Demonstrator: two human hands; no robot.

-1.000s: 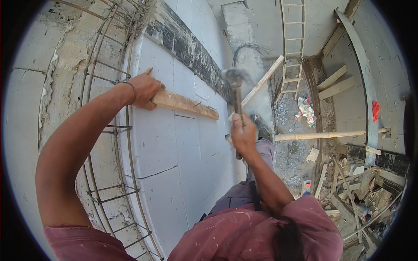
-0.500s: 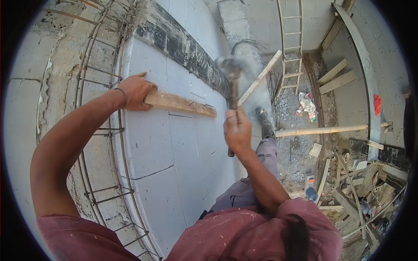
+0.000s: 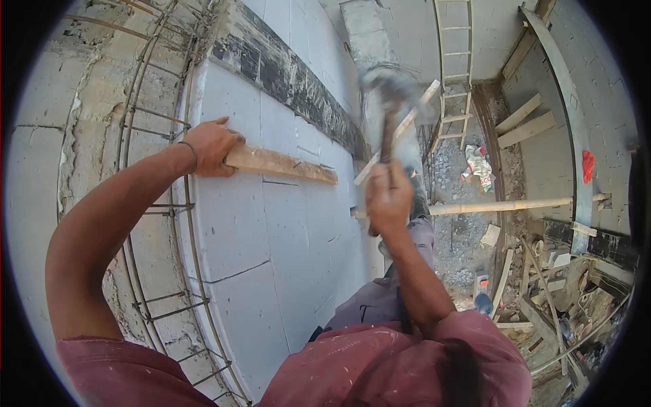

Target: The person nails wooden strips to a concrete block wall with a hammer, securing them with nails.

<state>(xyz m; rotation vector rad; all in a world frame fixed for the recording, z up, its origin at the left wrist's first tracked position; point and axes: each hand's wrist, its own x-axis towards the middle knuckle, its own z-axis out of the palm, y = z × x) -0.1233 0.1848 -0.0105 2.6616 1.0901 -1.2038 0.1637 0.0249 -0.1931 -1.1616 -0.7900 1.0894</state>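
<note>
My left hand is closed round the near end of a short wooden batten, which lies against the pale block wall. A nail stands up from the batten towards its far end. My right hand grips the handle of a hammer. The hammer's head is smeared by motion, up and to the right of the batten and apart from it. A dark, scuffed board runs along the wall beyond the batten.
A rebar cage runs along the left of the wall. To the right are a ladder, a bamboo pole crossing the gap, a leaning plank and a long curved board. Gravel and scrap wood cover the ground below.
My right hand has swung the hammer rightwards, away from the wall and the batten. My left hand and the batten have stayed nearly still.
</note>
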